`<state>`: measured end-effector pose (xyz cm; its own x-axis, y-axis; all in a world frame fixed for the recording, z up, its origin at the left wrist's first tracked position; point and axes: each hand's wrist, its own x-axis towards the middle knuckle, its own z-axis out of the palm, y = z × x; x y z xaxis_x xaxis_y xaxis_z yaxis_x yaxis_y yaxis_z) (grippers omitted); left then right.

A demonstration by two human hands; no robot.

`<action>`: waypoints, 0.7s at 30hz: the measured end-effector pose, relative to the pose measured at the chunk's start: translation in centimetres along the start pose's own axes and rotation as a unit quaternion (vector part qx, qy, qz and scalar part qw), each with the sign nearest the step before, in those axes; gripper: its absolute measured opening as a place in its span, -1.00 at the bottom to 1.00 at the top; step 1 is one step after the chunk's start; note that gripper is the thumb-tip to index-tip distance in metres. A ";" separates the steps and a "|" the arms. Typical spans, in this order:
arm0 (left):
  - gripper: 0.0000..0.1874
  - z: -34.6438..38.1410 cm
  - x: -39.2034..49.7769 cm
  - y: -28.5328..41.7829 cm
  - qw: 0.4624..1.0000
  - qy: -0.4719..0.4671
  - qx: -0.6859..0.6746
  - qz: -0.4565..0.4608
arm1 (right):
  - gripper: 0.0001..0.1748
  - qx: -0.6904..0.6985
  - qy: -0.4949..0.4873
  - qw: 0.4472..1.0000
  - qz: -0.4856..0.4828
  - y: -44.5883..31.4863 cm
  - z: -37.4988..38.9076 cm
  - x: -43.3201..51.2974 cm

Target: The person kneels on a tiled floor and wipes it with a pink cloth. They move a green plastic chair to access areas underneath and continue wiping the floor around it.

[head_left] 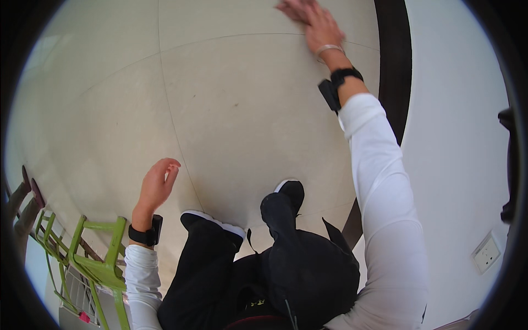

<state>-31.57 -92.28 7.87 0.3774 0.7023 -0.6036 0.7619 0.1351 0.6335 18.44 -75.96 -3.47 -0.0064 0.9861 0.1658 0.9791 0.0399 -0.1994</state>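
My left hand (159, 181) hangs over the pale tiled floor (239, 136), fingers curled, thumb apart, and nothing visible in it. At the top, my right hand (324, 33) reaches out near the dark skirting board (394, 62). A blurred skin-coloured shape (295, 11) lies against its fingers; whether that is another hand or its own fingers in motion I cannot tell. Both wrists carry black straps with small black devices, and the right one also has a pale bracelet. Below are my black trousers and black shoes (291, 194) with white soles.
Green chairs or stools (99, 266) stand at the lower left, beside a wire rack (78, 286). Another person's legs and dark shoes (37, 194) show at the far left. A white wall (449, 136) with a power socket (486, 252) runs along the right.
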 end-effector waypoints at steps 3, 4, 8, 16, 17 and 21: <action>-0.87 0.0 0.2 0.6 1.000 0.018 -0.019 -0.002 | -0.27 -0.010 -0.132 0.989 -0.061 -6.4 0.8 1.2; -0.87 0.0 0.3 0.9 0.999 0.018 -0.026 0.002 | -0.29 0.034 -0.086 0.991 -0.096 -7.4 0.7 0.1; -0.87 0.1 0.3 1.3 0.999 0.020 -0.044 0.024 | -0.31 0.189 -0.105 0.965 -0.148 -9.3 0.0 -10.8; -0.86 0.1 1.4 1.2 0.999 -0.002 -0.018 0.039 | -0.57 0.205 -0.307 0.919 0.142 -5.5 -15.9 -48.6; -0.87 0.2 1.5 1.3 0.999 -0.007 -0.008 0.048 | -0.66 0.270 -0.406 0.815 0.313 -5.3 -17.6 -51.9; -0.87 0.4 1.6 1.8 0.996 -0.025 0.029 0.083 | -0.75 0.270 -0.374 0.663 0.589 -4.9 -23.1 -56.9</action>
<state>-29.35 -91.15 7.88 0.5251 0.6754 -0.5178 0.7156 -0.0211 0.6982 18.70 -136.02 10.33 0.4010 0.1789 -0.8984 0.1786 -0.9772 -0.1149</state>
